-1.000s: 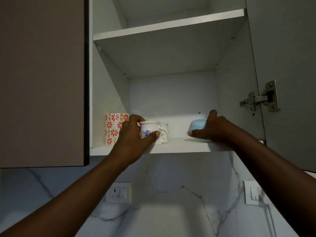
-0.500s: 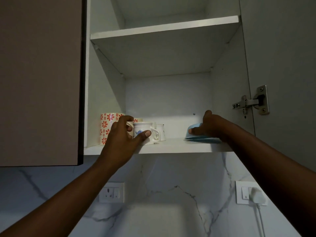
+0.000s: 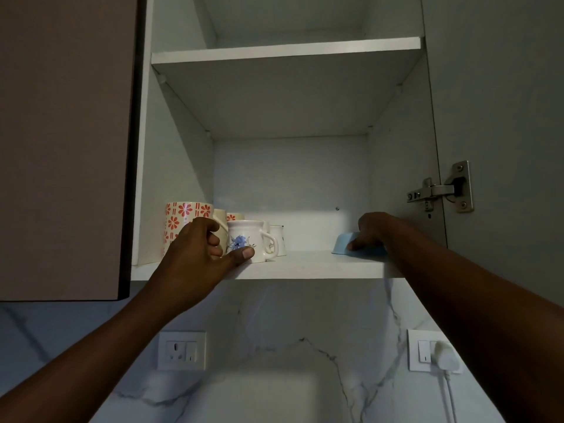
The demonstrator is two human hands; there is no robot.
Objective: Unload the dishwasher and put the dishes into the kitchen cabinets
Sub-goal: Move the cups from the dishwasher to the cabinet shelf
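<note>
White cup (image 3: 244, 239) with a blue flower standing on the bottom shelf (image 3: 305, 265) of the open cabinet, handle pointing right. Being gripped by the left hand (image 3: 200, 251): thumb pressing low on the front of the cup, fingers curling around its left side. Sitting just behind and to the left, a mug (image 3: 183, 218) with red flowers, two more cups partly hidden beside it, and a small white cup (image 3: 278, 239) just right of the gripped one. Lying upside down toward the right end of the same shelf, well apart from the cups, a light blue bowl (image 3: 343, 244). Being held by the right hand (image 3: 374, 230), fingers bending down over its top and front. Showing below on the marble wall, a socket (image 3: 181, 351) and a switch (image 3: 424, 351) with a white plug (image 3: 444, 357). Hanging at the right on the open door, a metal hinge (image 3: 442, 189).
</note>
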